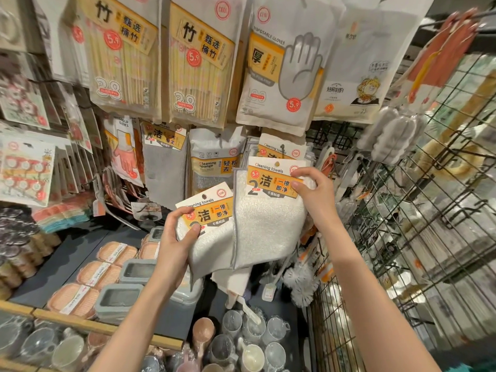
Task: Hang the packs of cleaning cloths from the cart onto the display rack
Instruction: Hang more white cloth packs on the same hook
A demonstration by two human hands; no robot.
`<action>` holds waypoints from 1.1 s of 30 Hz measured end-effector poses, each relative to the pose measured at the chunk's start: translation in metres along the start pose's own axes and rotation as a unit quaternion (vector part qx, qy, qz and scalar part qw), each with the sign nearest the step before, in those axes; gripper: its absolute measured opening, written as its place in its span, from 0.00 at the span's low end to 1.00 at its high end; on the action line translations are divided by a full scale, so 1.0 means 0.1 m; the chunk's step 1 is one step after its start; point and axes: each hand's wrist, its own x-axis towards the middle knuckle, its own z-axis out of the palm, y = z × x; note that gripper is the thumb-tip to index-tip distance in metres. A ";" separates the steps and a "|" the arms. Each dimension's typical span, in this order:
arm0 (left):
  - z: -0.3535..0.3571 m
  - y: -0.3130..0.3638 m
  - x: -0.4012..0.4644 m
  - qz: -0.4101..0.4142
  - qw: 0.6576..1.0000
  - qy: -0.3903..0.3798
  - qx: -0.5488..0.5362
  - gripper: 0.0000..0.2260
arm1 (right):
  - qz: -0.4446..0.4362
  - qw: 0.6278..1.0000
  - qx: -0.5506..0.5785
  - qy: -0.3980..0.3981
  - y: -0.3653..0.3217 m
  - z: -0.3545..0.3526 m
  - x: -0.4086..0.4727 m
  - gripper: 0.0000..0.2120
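Observation:
My left hand (177,237) grips one pack of white cleaning cloths (209,237) by its orange header card, thumb on the front. My right hand (311,191) pinches the upper right corner of a second pack (268,224) and holds it up in front of the display rack. Right behind that pack hangs another cleaning towels pack (279,149) on its hook. The hole in the held pack's card sits just below that hanging pack. The cart is not in sight.
Packs of bamboo chopsticks (126,57) and disposable gloves (284,76) hang above. A cleaning sponge pack (214,159) hangs to the left. A black wire grid (418,237) with brushes stands at the right. Below are a shelf of orange boxes (107,272) and glass cups (249,339).

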 end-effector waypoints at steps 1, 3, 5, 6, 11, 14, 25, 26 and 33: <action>0.00 0.00 0.01 0.003 1.000 0.002 0.002 0.16 | -0.003 1.000 0.000 0.003 -0.01 -0.01 0.04 0.09; -0.01 -0.01 0.03 0.011 1.000 0.003 0.007 0.15 | -0.008 1.000 0.002 0.008 -0.02 -0.02 0.10 0.09; -0.01 -0.02 0.04 0.017 1.000 0.004 0.009 0.15 | -0.011 1.000 0.004 0.015 -0.02 -0.02 0.16 0.09; -0.01 -0.03 0.04 0.018 1.000 0.006 0.009 0.15 | -0.011 1.000 0.005 0.019 -0.02 -0.02 0.18 0.10; -0.02 -0.01 0.08 0.043 0.999 0.027 0.007 0.13 | -0.012 0.999 -0.010 0.051 0.00 0.02 0.25 0.09; -0.01 -0.01 0.09 0.054 0.998 0.028 0.013 0.12 | 0.000 0.998 -0.009 0.070 0.04 0.02 0.28 0.09; -0.02 -0.03 0.08 0.039 0.998 0.038 0.017 0.10 | 0.029 0.997 -0.040 0.065 0.15 0.12 0.46 0.12; -0.02 -0.02 0.08 0.037 0.998 0.037 0.015 0.10 | 0.029 0.996 -0.044 0.071 0.17 0.13 0.48 0.12; -0.04 0.00 0.12 0.039 0.998 0.047 0.010 0.10 | 0.055 0.996 -0.063 0.025 0.22 0.15 0.56 0.17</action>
